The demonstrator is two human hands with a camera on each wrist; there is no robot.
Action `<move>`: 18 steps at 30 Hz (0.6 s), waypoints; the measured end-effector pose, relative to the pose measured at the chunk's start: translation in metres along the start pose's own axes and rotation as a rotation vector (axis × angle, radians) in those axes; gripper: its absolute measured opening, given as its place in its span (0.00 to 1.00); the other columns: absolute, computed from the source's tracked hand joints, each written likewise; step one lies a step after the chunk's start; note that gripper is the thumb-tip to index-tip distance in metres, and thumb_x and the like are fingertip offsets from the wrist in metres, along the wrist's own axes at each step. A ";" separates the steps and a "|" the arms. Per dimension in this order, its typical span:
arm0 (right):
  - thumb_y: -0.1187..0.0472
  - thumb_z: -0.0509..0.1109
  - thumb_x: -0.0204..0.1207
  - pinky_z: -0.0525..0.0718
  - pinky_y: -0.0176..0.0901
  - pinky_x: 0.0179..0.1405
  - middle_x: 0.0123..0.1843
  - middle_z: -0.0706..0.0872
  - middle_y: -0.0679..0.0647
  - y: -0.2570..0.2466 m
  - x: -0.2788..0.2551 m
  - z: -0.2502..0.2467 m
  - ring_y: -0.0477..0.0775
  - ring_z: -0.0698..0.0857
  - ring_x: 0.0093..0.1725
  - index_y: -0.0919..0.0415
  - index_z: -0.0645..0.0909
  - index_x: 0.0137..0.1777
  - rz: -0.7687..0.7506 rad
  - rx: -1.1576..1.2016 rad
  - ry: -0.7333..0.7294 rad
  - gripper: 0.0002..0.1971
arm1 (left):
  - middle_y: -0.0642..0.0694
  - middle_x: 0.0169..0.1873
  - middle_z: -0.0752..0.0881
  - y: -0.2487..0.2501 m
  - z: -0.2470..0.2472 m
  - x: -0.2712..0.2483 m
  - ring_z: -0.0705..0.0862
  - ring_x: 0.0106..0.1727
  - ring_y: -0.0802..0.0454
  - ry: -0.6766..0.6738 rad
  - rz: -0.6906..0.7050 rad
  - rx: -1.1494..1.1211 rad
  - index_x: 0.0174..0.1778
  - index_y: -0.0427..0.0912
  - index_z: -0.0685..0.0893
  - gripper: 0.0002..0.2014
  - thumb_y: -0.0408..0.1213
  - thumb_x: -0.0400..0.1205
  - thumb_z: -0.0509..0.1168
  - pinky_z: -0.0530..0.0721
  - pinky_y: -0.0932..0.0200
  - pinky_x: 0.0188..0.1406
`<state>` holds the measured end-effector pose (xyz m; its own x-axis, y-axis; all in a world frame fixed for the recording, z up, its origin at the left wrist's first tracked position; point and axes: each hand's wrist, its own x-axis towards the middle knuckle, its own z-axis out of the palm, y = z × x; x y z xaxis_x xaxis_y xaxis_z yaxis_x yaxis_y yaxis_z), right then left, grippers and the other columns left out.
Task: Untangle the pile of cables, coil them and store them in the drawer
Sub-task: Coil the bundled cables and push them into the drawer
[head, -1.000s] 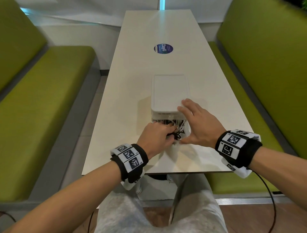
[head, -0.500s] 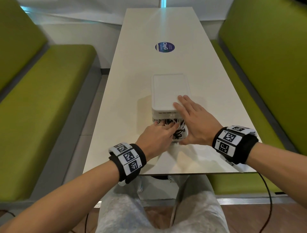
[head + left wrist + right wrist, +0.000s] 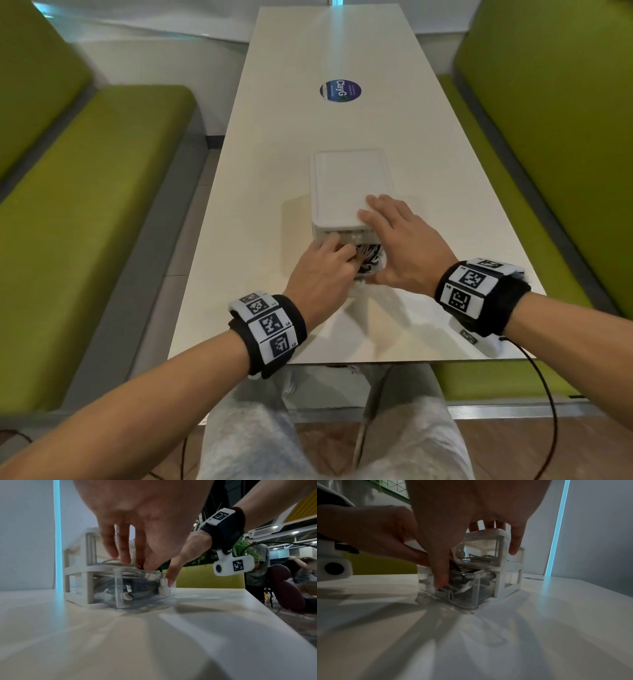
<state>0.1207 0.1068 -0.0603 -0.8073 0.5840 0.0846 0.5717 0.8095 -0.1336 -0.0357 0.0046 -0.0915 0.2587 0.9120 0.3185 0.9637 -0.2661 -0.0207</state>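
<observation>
A small white drawer unit stands in the middle of the table. Its clear lower drawer is pulled partly out and is filled with black and white cables. My left hand reaches into the drawer, and its fingertips press down on the cables. My right hand lies flat on the unit's top with straight fingers, and its thumb is against the front of the drawer. The upper drawer is closed and has pale cables inside.
Green benches run along both sides of the table. A round blue sticker lies farther up the tabletop. The table's near edge is just behind my wrists. People sit in the background.
The right hand slid further onto the unit's top. The left hand changed from gripping the cables to pressing them down. The drawer sticks out slightly less.
</observation>
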 end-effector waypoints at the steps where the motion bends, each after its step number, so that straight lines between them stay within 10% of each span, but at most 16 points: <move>1: 0.38 0.83 0.53 0.79 0.63 0.66 0.81 0.66 0.61 0.000 0.000 0.001 0.65 0.63 0.80 0.60 0.67 0.76 0.000 -0.001 0.013 0.53 | 0.51 0.38 0.86 -0.003 -0.001 0.002 0.82 0.46 0.44 0.024 0.006 0.007 0.44 0.43 0.90 0.09 0.32 0.76 0.64 0.79 0.52 0.43; 7: 0.35 0.82 0.55 0.71 0.66 0.74 0.82 0.66 0.59 0.003 0.002 0.004 0.67 0.61 0.81 0.56 0.66 0.78 0.005 -0.013 0.058 0.53 | 0.51 0.48 0.89 -0.013 -0.002 -0.009 0.82 0.51 0.45 0.102 -0.042 -0.101 0.50 0.45 0.91 0.09 0.37 0.79 0.65 0.81 0.49 0.44; 11: 0.40 0.82 0.62 0.65 0.62 0.77 0.87 0.46 0.52 0.008 -0.010 0.015 0.64 0.45 0.85 0.40 0.60 0.81 0.096 0.226 0.102 0.49 | 0.51 0.52 0.88 -0.018 0.002 -0.016 0.81 0.54 0.45 0.095 -0.038 -0.073 0.55 0.45 0.88 0.09 0.41 0.80 0.69 0.81 0.47 0.49; 14: 0.47 0.82 0.66 0.70 0.52 0.73 0.86 0.37 0.47 0.007 -0.014 0.021 0.54 0.51 0.85 0.35 0.54 0.82 0.221 0.573 0.102 0.50 | 0.49 0.54 0.88 -0.022 0.009 -0.022 0.80 0.57 0.47 0.069 0.003 -0.077 0.61 0.43 0.86 0.17 0.39 0.76 0.73 0.82 0.48 0.52; 18: 0.48 0.81 0.66 0.72 0.59 0.76 0.82 0.62 0.54 -0.001 -0.007 0.032 0.52 0.66 0.80 0.36 0.51 0.80 0.331 0.813 0.145 0.50 | 0.48 0.55 0.87 -0.021 0.013 -0.026 0.83 0.57 0.45 0.009 0.003 -0.026 0.63 0.41 0.85 0.21 0.29 0.72 0.71 0.82 0.47 0.54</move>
<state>0.1208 0.1006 -0.0928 -0.5616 0.8267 0.0340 0.4470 0.3377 -0.8284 -0.0615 -0.0095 -0.1112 0.2610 0.9084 0.3266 0.9608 -0.2772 0.0033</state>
